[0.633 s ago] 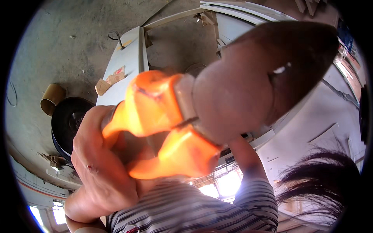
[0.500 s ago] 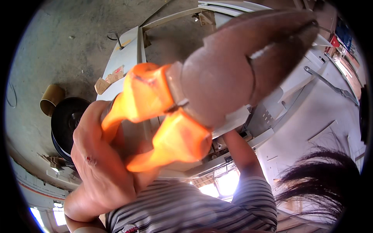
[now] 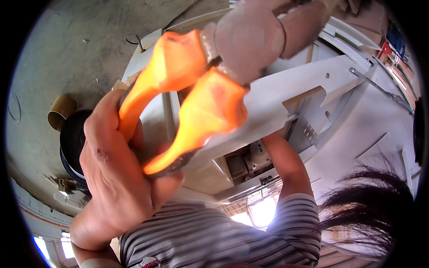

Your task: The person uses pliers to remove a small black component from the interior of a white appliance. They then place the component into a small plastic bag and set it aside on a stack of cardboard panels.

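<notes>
My left hand (image 3: 118,156) is closed around the handles of a pair of pliers (image 3: 210,100), held up close to the view. The handles are bright orange and the head is worn brown metal. Its jaws point to the upper right, and part of them runs past the top edge. From the right, my right forearm (image 3: 286,163) reaches under a white metal panel (image 3: 263,105) with cut-outs. My right hand is hidden behind that panel, so its fingers do not show. Beside the forearm, an opening below the panel shows metal parts (image 3: 257,156) inside.
A long metal tool (image 3: 382,91) lies on the white surface at the right. On the concrete floor (image 3: 67,58) at the left stand a brown tube (image 3: 62,109) and a black round object (image 3: 73,138). Dark hair hangs into the lower right.
The pliers have moved up and left, so their jaws now run past the top edge. More of the panel and the opening shows. My right forearm remains under the panel.
</notes>
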Demonstrator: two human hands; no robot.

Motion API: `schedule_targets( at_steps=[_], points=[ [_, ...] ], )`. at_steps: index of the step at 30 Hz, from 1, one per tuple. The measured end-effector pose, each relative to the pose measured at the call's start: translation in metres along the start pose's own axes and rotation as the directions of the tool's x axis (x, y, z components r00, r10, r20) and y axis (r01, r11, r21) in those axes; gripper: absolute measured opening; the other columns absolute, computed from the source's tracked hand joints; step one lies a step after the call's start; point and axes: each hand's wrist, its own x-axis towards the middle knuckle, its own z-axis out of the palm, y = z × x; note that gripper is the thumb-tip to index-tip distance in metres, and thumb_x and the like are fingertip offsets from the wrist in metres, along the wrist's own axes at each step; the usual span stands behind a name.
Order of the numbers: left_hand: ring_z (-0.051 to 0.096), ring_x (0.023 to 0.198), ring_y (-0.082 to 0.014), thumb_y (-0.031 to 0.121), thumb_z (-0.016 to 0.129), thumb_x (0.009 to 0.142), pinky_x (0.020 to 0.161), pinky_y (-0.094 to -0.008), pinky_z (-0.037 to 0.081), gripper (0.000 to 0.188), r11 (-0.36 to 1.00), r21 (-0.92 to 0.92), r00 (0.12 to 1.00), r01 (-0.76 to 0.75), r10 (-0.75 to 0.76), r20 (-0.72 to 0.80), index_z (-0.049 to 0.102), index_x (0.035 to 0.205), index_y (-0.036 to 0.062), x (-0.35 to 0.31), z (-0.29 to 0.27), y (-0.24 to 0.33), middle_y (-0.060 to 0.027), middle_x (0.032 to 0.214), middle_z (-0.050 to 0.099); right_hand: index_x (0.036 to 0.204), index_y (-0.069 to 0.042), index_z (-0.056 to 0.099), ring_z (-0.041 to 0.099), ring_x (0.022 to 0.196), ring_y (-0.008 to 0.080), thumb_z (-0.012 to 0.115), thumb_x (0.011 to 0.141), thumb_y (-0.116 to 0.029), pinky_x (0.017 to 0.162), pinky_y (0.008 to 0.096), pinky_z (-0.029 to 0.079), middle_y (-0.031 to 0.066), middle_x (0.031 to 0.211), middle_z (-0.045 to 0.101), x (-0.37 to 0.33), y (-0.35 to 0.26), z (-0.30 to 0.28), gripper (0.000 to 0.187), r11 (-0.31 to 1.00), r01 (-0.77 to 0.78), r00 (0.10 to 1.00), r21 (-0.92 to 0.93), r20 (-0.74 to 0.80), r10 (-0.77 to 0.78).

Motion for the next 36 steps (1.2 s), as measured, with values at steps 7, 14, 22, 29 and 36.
schedule_targets(
  at_steps=[7, 14, 22, 29, 36],
  points=[
    [0.053, 0.092, -0.0262, 0.003, 0.051, 0.083, 0.087, -0.0352, 0.044, 0.061, 0.999, 0.031, 0.998, 0.043, -0.042, -0.051, 0.028, 0.138, -0.0117, -0.001, 0.005, 0.004, -0.0229, 0.114, 0.052, 0.113, -0.008, 0.067, 0.063, 0.101, 0.0278, 0.073, 0.079, -0.012, 0.088, 0.0403, 0.050, 0.0152, 0.109, 0.067, 0.022, 0.015, 0.026, 0.035, 0.993, 0.090, 0.996, -0.079, -0.008, -0.091],
    [0.053, 0.083, -0.0270, 0.007, 0.053, 0.086, 0.080, -0.0387, 0.045, 0.059, 0.985, 0.141, 0.987, 0.095, -0.075, -0.141, 0.031, 0.138, -0.0082, 0.003, 0.011, 0.013, -0.0205, 0.103, 0.055, 0.105, -0.008, 0.070, 0.066, 0.094, 0.0330, 0.073, 0.075, -0.006, 0.082, 0.0403, 0.052, 0.0148, 0.098, 0.070, 0.009, 0.000, 0.036, 0.031, 0.993, 0.104, 0.971, -0.061, -0.212, -0.115],
    [0.051, 0.061, -0.0216, 0.007, 0.051, 0.088, 0.061, -0.0354, 0.043, 0.050, 0.967, 0.253, 0.953, -0.018, 0.093, -0.288, 0.038, 0.135, -0.0047, 0.004, 0.021, 0.010, -0.0108, 0.077, 0.051, 0.108, -0.007, 0.067, 0.067, 0.081, 0.0241, 0.059, 0.080, -0.003, 0.071, 0.0373, 0.052, 0.0117, 0.088, 0.070, -0.014, -0.047, 0.024, 0.029, 0.956, 0.113, 0.986, -0.270, -0.087, -0.141],
    [0.052, 0.059, -0.0240, 0.007, 0.053, 0.086, 0.060, -0.0346, 0.044, 0.047, 0.972, 0.232, 0.939, -0.042, 0.118, -0.324, 0.041, 0.130, -0.0040, 0.005, 0.024, 0.009, -0.0122, 0.073, 0.050, 0.100, -0.008, 0.070, 0.067, 0.081, 0.0284, 0.060, 0.079, -0.002, 0.072, 0.0371, 0.051, 0.0131, 0.090, 0.070, -0.007, -0.038, 0.021, 0.024, 0.986, 0.065, 0.994, -0.151, -0.073, -0.076],
    [0.055, 0.064, -0.0263, 0.011, 0.052, 0.088, 0.064, -0.0363, 0.046, 0.043, 0.982, 0.190, 0.949, -0.011, 0.070, -0.309, 0.043, 0.129, -0.0005, 0.005, 0.023, 0.013, -0.0137, 0.077, 0.052, 0.099, -0.012, 0.073, 0.067, 0.083, 0.0339, 0.065, 0.080, -0.009, 0.074, 0.0391, 0.052, 0.0139, 0.092, 0.070, 0.014, 0.007, 0.040, 0.022, 0.975, 0.199, 0.956, -0.096, -0.200, -0.215]
  ],
)
